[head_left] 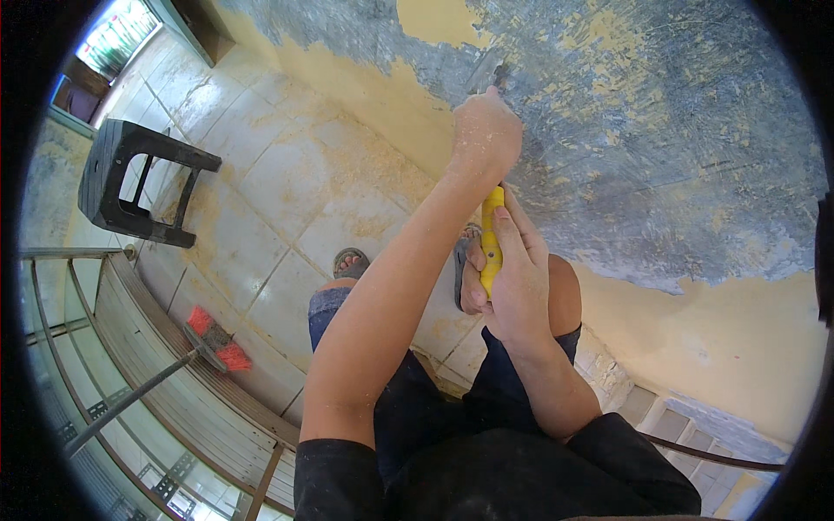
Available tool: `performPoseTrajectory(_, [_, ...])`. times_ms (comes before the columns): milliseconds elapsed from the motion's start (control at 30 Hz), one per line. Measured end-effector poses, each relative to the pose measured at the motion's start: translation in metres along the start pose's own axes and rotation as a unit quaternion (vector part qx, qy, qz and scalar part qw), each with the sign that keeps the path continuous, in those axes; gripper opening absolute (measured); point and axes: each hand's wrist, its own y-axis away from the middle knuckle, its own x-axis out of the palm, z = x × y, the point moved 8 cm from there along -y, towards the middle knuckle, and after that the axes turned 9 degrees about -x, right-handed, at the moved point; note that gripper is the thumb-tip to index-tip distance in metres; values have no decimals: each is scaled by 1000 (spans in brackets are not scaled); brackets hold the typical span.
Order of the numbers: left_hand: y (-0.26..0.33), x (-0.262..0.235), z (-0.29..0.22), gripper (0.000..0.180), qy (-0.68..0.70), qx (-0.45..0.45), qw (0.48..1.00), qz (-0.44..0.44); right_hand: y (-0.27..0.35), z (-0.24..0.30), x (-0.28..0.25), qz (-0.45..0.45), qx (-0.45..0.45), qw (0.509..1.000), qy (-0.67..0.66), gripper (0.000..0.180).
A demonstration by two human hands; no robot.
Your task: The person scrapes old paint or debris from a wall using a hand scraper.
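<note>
My right hand (521, 282) is wrapped round the yellow handle (492, 247) of a tool, thumb along its upper side. Farther up, my left hand (488, 130) is closed against the wall, in line with that handle. A small dark tip (499, 76) shows just beyond its fingers. The stretch between handle and tip is hidden by my left hand and wrist, and the tool's exact kind cannot be made out. Pale dust coats the left hand. Around both hands the wall (625, 139) is patchy grey-blue over yellow, with scratched and flaked areas.
Pale dust lies over the floor tiles (261, 195) by my sandalled feet. A black plastic stool (130, 208) lies on its side at left. Below it, a broom (213, 343) with red bristles rests beside stacked boards (165, 347) and a metal-framed rack (78, 382). A doorway opens at the upper left.
</note>
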Motion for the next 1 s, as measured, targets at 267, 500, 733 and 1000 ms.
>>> performPoseTrajectory(267, [-5, -15, -4, 53, -52, 16, 997, -51, -8, -5, 3, -1, 4, 1000, -17, 44])
performPoseTrajectory(500, [7, -24, -13, 50, -8, 69, 991, -112, -3, -4, 4, 6, -7, 1000, 9, 48])
performPoseTrajectory(733, [1, -7, -5, 47, 43, 17, 999, -17, 2, 1, 2, -9, -2, 1000, 0, 42])
performPoseTrajectory(1000, [1, -15, -15, 37, -80, 107, 989, -66, -2, 0, 9, -2, 4, 1000, -6, 39])
